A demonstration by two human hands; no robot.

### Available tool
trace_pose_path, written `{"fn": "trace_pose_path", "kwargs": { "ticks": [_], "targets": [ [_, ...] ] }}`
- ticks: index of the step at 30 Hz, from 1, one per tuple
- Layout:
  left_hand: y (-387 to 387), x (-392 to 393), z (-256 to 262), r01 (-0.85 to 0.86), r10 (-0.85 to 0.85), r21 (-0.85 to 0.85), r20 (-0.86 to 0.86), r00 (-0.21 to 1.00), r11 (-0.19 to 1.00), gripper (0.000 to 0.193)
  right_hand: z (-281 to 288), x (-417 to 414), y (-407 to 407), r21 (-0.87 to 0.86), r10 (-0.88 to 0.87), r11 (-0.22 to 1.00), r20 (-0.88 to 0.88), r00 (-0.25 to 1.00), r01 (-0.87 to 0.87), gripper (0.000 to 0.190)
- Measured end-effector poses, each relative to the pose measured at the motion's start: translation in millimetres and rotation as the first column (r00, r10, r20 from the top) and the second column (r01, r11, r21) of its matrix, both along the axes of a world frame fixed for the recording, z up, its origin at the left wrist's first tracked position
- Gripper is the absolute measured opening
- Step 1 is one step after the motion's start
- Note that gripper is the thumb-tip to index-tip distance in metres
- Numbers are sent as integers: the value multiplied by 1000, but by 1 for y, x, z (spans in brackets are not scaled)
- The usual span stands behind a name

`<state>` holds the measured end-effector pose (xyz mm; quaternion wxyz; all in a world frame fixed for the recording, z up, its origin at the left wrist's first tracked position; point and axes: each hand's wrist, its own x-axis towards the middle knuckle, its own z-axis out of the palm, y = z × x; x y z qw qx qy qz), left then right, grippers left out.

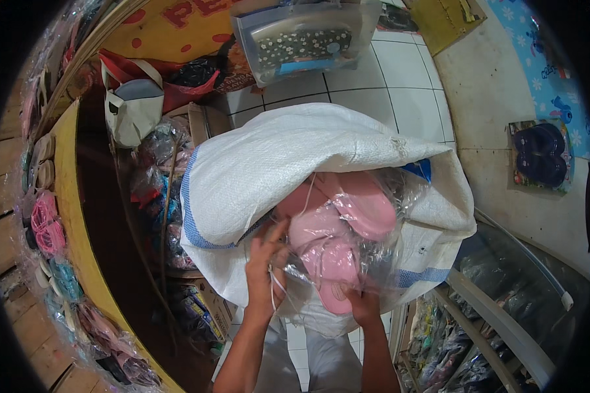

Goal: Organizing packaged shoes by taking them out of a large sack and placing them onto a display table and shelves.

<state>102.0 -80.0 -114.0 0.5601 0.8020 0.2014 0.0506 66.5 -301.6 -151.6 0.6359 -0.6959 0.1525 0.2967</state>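
Note:
A white woven sack (265,162) with blue stripes gapes in front of me. In its mouth are pink sandals (332,263) in clear plastic wrapping. My right hand (366,300) grips the near end of the lowest sandal through the plastic. My left hand (266,270) is at the left of the sack's mouth, fingers apart and raised beside the wrapping. A thin white string (276,285) loops across its palm side. Another pink sandal (366,206) lies higher up, toward the sack's far lip. The lower contents are hidden.
Left are a yellow-edged wooden board (73,196), wrapped goods (164,186) and a cream bag (132,113). A clear plastic case (305,44) is at the far side, by white floor tiles (393,64). Right are a dark blue packaged item (541,154) and a rack rail (501,324).

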Motion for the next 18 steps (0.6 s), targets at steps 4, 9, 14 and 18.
{"fn": "trace_pose_path", "kwargs": {
  "ticks": [4,9,14,18],
  "targets": [
    [-7,20,19,-66,60,-181,-35,998,981,12,57,27,13,-400,345,893,314,885,-206,51],
    [-12,13,20,246,-247,15,59,967,969,14,60,42,5,-179,156,975,126,980,-132,53],
    [-30,-22,15,242,-245,-106,-21,969,964,16,2,72,29,-263,249,953,394,884,-151,48],
    [-29,-34,17,204,-211,-96,-64,975,974,19,-27,61,51,146,24,989,14,1000,-25,42]
  ]
}}
